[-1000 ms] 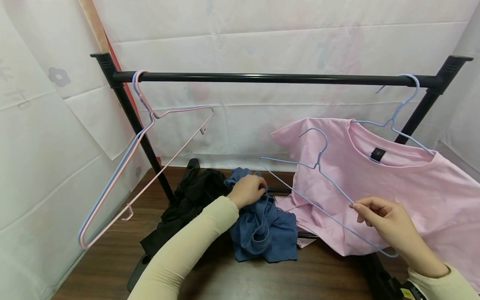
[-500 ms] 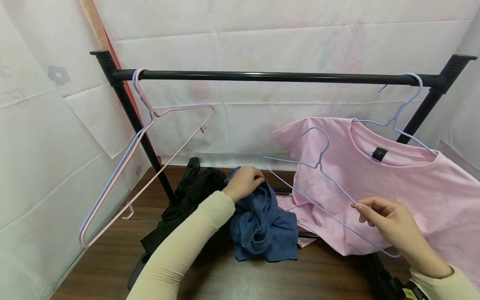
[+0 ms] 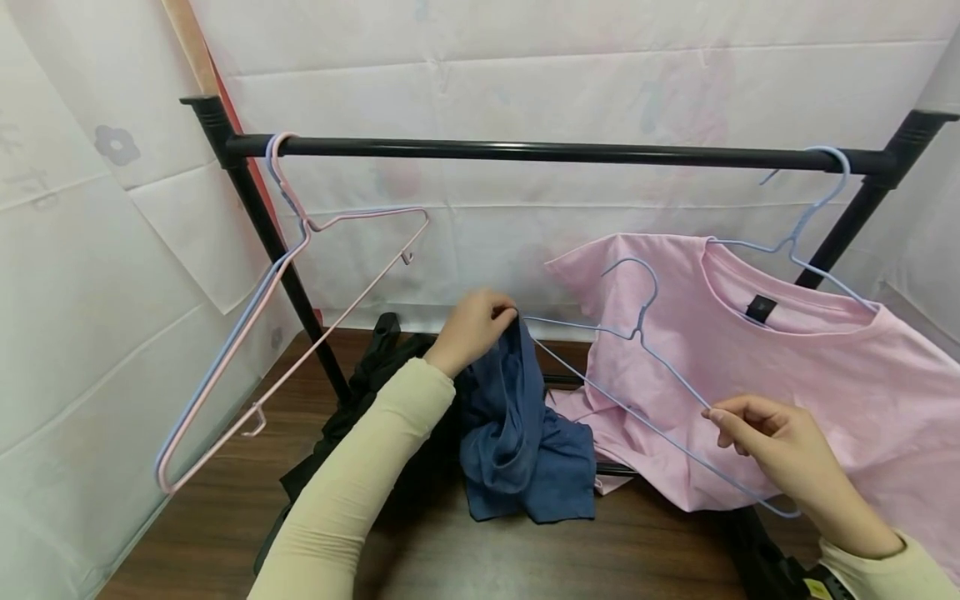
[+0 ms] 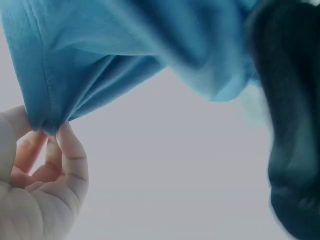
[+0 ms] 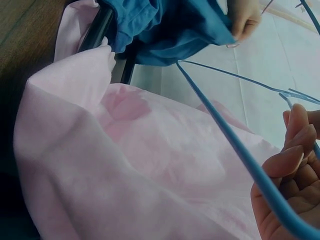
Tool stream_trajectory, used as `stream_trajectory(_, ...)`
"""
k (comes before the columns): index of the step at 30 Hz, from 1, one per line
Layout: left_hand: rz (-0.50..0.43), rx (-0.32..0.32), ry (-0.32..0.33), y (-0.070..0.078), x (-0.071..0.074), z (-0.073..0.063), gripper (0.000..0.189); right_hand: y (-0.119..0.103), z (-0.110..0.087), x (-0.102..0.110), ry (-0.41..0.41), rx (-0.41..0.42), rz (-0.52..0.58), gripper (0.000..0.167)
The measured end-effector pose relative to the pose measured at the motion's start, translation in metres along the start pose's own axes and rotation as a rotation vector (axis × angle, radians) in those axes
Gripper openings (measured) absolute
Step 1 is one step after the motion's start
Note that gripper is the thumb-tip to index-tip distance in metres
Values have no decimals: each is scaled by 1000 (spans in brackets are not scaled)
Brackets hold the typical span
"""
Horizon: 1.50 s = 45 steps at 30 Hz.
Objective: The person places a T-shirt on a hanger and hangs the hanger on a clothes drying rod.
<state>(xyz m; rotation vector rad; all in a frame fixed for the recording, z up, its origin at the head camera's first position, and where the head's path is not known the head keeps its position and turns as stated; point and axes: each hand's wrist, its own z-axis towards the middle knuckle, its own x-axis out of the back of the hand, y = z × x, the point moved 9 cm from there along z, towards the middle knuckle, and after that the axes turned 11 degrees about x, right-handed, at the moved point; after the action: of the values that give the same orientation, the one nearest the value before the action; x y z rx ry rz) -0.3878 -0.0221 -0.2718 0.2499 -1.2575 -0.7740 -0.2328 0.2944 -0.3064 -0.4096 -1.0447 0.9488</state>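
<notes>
Hanger in right hand: diagonal, hook uppermost.

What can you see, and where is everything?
Rack: one, black, across the middle
Shirt: one, pink, rack's right side
Shirt hanger: one, blue, rack's right
Empty hangers: two, pink and blue, rack's left
Loose hanger: one, blue, before the shirt
Blue garment: one, blue, centre
Black garment: one, black, centre-left
Table: one, brown, underneath
Backdrop cloth: count unclear, white, behind and beside
Pole: one, tan, upper left
Unclear object: one, black and yellow, lower right
Sleeves: two, pale yellow, bottom
Left hand: one, pinching blue garment
Right hand: one, pinching loose hanger
</notes>
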Motion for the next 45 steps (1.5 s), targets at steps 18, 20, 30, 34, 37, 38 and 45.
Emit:
stream_trajectory(18, 135, 39, -83, -22, -27, 2, 20, -9, 0, 7, 19, 15, -16, 11)
stream_trajectory(20, 139, 68, -110, -28, -34, 2, 21, -10, 0, 8, 19, 19, -18, 11)
stream_trajectory(30, 134, 171, -156, -54, -47, 4, 21, -18, -1, 9, 10, 70, 0, 8)
stream_trajectory(34, 106, 204, -156, -62, -45, 5, 21, -22, -2, 9, 10, 107, 4, 12)
stream_trajectory(37, 76, 220, -140, -67, -42, 6, 21, -24, -3, 8, -3, 112, 9, 14)
stream_trajectory(38, 70, 226, -135, -69, -41, 5, 21, -25, -4, 7, -11, 120, 10, 14)
stream_trajectory(45, 38, 235, -98, -71, -34, 7, 20, -30, -6, 3, -36, 151, 9, 18)
